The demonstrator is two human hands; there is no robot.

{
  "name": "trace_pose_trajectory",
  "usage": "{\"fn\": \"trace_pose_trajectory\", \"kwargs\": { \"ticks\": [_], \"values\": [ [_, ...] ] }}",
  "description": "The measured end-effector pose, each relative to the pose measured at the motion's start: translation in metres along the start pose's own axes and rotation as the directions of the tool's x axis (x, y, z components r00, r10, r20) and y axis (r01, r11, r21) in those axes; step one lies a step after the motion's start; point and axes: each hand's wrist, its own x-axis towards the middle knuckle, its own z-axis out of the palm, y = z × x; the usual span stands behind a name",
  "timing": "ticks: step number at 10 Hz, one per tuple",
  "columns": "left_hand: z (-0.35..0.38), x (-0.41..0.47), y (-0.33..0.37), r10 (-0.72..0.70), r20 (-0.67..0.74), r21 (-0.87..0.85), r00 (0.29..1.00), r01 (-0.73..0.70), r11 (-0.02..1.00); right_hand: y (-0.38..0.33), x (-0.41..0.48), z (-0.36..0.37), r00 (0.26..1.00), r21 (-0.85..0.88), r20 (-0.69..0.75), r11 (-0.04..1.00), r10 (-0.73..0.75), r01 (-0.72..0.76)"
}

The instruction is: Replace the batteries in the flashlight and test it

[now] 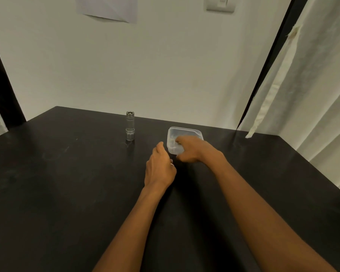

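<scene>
A silver flashlight (130, 126) stands upright on its head on the dark surface (57, 183), left of centre and close to the far edge where the surface meets the pale wall (165, 65). Any marking on its ribbed body is too small to read.

To its right, well apart from it, sits a clear plastic container (186, 132) with no lid on it, also near the far edge. The right hand (192, 151) reaches over the container's near rim. Its fingers (178, 142) curl down inside while the thumb lies outside the near wall; whether they are grasping the wall or something inside cannot be told. The left hand (160, 168) rests just beside the container's lower left corner, back toward the camera, with a ring (172, 164) on one finger and the thumb raised. Its other fingers are hidden, so their state cannot be told.

In the upper left of the frame a sheet of paper (106, 8) hangs on the wall; no print on it can be made out. A light switch plate (220, 4) sits at upper centre.

The surface's right edge runs along a pale curtain (306, 99), and a dark post (2, 85) rises past the left edge. Open surface lies between the flashlight and the container, and across the lower left of the frame.
</scene>
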Motion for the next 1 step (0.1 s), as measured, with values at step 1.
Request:
{"fn": "trace_pose_trajectory", "kwargs": {
  "ticks": [1],
  "values": [
    [-0.0105, -0.0071, 0.0096, 0.016, 0.014, -0.009, 1.000, -0.016, 1.000, -0.0046, -0.0333, 0.0020, 0.983, 0.027, -0.180, 0.999, -0.037, 0.043]
  ]
}}
